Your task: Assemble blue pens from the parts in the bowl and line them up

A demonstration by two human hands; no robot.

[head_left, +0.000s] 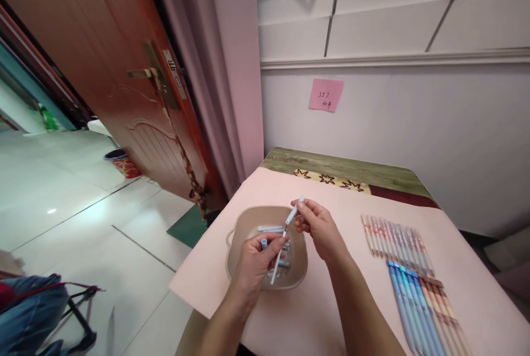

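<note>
My left hand [259,256] is closed, pinching a slim white pen refill [275,267] between thumb and finger. A light blue pen barrel [264,244] with an open round end is also tucked in that hand. Up and to the right, my right hand [317,226] grips a pale blue pen part [292,214] at a slant. Its lower end is at the refill's dark upper tip; whether the tip is inside I cannot tell. Both hands are over a beige plastic basin [244,215] holding light blue tubes [271,229] and small pale pieces, partly hidden by my left hand.
Right of the basin, a row of clear pens with reddish patterns [395,240] lies on the pink-covered table [331,301]. Nearer are rows of blue pens [414,306] and brown-topped pens [445,312]. A wooden door [111,69] stands left, and someone's jeans-clad leg [33,312] shows lower left.
</note>
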